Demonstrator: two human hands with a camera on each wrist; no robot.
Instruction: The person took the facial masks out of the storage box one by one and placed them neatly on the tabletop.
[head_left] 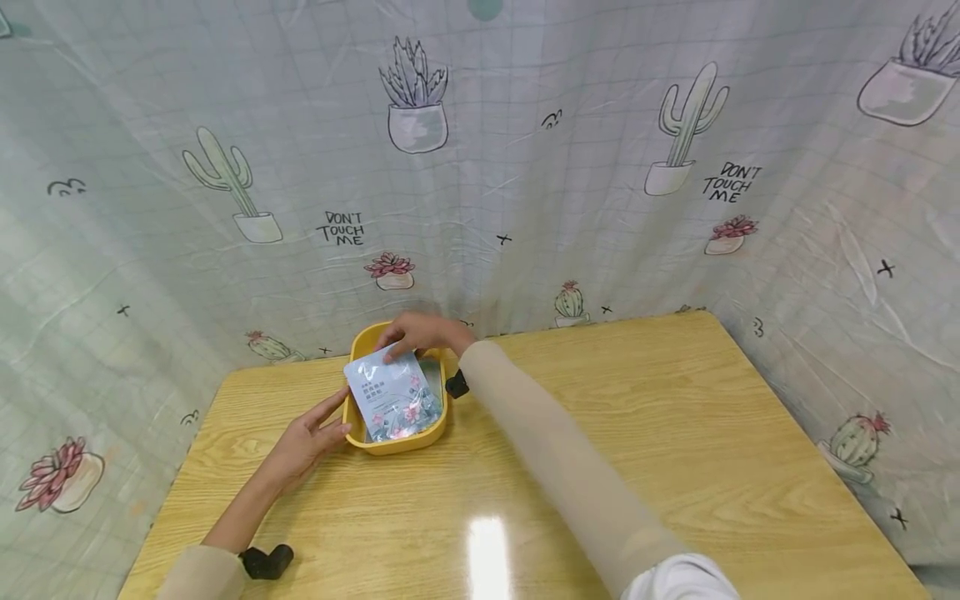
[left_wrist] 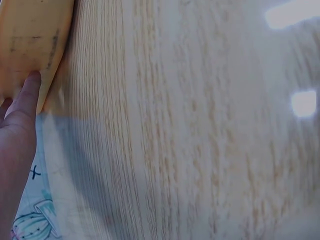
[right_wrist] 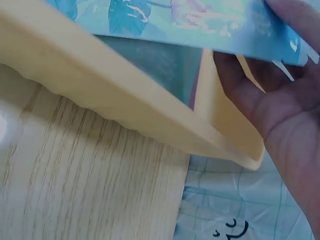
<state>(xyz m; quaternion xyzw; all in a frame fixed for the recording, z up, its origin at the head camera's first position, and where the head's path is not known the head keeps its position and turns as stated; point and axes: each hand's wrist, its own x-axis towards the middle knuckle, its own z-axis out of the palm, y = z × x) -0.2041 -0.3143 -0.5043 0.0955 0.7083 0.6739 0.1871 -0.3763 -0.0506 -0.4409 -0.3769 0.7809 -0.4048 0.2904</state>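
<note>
A yellow plastic basket (head_left: 407,447) stands near the table's back edge. My right hand (head_left: 422,332) reaches over its far side and pinches the top edge of a flat pale-blue foil packet (head_left: 386,396) printed with flowers and lettering. In the right wrist view, the thumb lies over the glossy packet (right_wrist: 165,20) and the other fingers are behind it. Beneath it, a greenish flat item (right_wrist: 160,67) shows inside the basket. My left hand (head_left: 303,446) rests against the basket's left side, its fingers fairly straight; one finger touches the outer wall (left_wrist: 35,30) in the left wrist view.
The wooden table (head_left: 600,433) extends to the right and front of the basket. A curtain (head_left: 480,192) printed with potted plants hangs right behind the table and along both sides. Black straps with small housings (head_left: 267,562) sit at the wrists.
</note>
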